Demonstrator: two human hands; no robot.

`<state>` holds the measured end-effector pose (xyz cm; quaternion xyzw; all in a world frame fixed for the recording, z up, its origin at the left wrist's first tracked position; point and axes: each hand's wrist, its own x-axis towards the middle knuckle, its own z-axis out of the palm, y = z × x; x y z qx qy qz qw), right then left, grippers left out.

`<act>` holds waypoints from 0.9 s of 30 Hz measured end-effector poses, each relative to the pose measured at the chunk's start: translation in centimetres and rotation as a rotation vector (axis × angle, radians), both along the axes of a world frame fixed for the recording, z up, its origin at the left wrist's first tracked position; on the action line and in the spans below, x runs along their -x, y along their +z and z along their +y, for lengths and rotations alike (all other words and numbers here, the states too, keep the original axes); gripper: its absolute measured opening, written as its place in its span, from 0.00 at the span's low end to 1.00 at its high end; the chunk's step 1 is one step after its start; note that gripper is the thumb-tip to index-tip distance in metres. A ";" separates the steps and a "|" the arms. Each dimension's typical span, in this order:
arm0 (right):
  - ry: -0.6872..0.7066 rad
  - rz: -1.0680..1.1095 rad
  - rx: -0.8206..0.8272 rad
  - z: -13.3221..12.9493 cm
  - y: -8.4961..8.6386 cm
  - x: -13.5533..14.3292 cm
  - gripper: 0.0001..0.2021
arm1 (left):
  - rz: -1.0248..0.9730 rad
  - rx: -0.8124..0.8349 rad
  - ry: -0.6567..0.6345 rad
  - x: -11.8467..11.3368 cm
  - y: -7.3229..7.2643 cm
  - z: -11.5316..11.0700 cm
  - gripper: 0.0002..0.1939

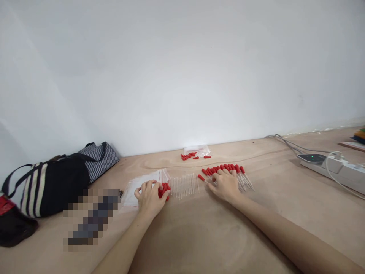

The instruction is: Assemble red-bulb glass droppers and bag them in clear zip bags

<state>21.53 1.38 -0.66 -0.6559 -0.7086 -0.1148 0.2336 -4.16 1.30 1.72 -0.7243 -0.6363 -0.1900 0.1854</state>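
Left hand [150, 196]: below and left of frame centre, palm down, fingers bent, thumb angled rightward.
Left forearm [125, 236]: bare, slanting up from bottom edge.
Right hand [226, 185]: below and right of centre, fingers curled, thumb leftward.
Right forearm [273, 225]: bare, reaching from lower right.

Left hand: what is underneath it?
Part of a pile of red caps shows by the fingers and thumb of the left hand, and a plastic bag shows around its outer side. Whatever lies directly below the palm is covered.
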 end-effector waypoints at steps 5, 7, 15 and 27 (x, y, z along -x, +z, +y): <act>-0.031 -0.066 0.117 0.7 0.1 1.9 0.15 | 0.053 -0.051 -0.001 0.0 0.0 -0.3 0.12; -0.044 -0.069 0.137 1.1 0.0 2.2 0.15 | 0.061 -0.059 -0.009 -0.1 0.0 -0.2 0.12; -0.073 -0.052 0.125 2.3 0.0 2.4 0.13 | 0.017 -0.059 -0.018 -0.3 0.4 -0.3 0.14; -0.098 0.053 0.292 3.7 1.0 6.5 0.11 | -0.287 0.025 -0.529 -3.0 -0.5 -1.9 0.08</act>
